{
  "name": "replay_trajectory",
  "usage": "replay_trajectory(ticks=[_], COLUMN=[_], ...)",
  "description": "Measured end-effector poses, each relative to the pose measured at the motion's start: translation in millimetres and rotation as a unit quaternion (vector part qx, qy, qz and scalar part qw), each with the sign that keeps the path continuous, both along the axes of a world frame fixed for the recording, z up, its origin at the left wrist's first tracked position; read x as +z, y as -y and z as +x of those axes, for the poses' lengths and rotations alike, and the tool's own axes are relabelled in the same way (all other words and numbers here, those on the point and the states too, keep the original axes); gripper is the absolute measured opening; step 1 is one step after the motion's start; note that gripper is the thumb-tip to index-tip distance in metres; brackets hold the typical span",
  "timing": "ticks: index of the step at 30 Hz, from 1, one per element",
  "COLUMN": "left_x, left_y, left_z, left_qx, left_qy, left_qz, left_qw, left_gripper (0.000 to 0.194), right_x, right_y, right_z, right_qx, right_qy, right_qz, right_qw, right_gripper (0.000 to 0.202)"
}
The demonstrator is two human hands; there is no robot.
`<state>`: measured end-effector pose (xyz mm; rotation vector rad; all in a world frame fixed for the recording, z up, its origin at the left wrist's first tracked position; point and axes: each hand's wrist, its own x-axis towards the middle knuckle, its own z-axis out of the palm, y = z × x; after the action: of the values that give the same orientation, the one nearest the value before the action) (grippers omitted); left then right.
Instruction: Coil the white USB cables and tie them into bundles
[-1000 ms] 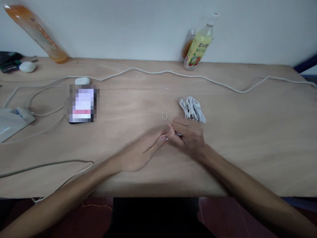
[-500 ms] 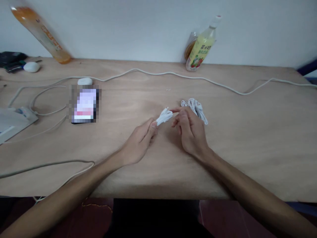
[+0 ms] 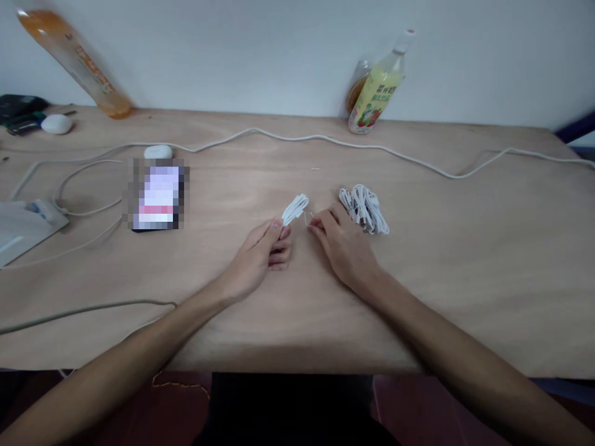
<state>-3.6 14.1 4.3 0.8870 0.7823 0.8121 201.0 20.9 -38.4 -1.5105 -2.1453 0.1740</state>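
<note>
My left hand (image 3: 255,251) is closed around one end of a folded bundle of white charging cable (image 3: 295,209), whose loops stick out past the thumb. My right hand (image 3: 346,248) pinches a thin, bent white twist tie (image 3: 305,218) just to the right of those loops, apart from them. Behind the right hand's knuckles lies a pile of coiled white cables (image 3: 367,207) on the table. A short white strip (image 3: 315,168), similarly thin, lies farther back.
A blurred-out phone (image 3: 160,198) and a white case (image 3: 158,152) lie to the left. One long white cable (image 3: 325,139) crosses the table (image 3: 260,334) at the back. A yellow-labelled bottle (image 3: 376,90) and an orange drink bottle (image 3: 79,65) stand by the wall.
The twist tie now shows in my right fingertips, apart from the cable bundle. My left hand has shifted slightly left with the bundle, and the right fingers have closed into a pinch.
</note>
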Motion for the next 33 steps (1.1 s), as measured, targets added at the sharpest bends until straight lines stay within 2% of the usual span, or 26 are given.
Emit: replay_trajectory(ticks=[2, 5, 8, 13, 23, 28, 33], left_x=[0.8, 3.4, 5.7, 7.0, 0.2, 4.4, 9.8], left_y=[-1, -1, -1, -2, 7, 9, 10], left_z=[0, 0, 1, 3, 5, 5, 5], left_qx=[0.001, 0.011, 0.037, 0.067, 0.015, -0.005, -0.022], left_qy=[0.025, 0.053, 0.071, 0.079, 0.085, 0.092, 0.111], left_qz=[-0.031, -0.061, -0.065, -0.053, -0.006, -0.017, -0.059], left_qw=[0.999, 0.997, 0.995, 0.993, 0.996, 0.996, 0.992], left_gripper=[0.047, 0.043, 0.041, 0.038, 0.043, 0.043, 0.039], right_x=[-2.3, -1.0, 8.4, 23.7, 23.1, 23.2, 21.9], right_y=[-2, -2, 3, 17, 22, 23, 24], right_z=[0, 0, -2, -11, -14, -16, -17], right_qx=[0.001, 0.020, 0.063, 0.091, 0.077, 0.078, 0.064], right_qy=[0.005, -0.052, -0.143, -0.248, -0.242, -0.240, -0.238], right_qz=[0.013, 0.040, 0.055, 0.088, 0.136, 0.164, 0.175], right_qw=[1.000, 0.998, 0.986, 0.960, 0.958, 0.954, 0.953], right_gripper=[0.013, 0.012, 0.011, 0.012, 0.010, 0.011, 0.010])
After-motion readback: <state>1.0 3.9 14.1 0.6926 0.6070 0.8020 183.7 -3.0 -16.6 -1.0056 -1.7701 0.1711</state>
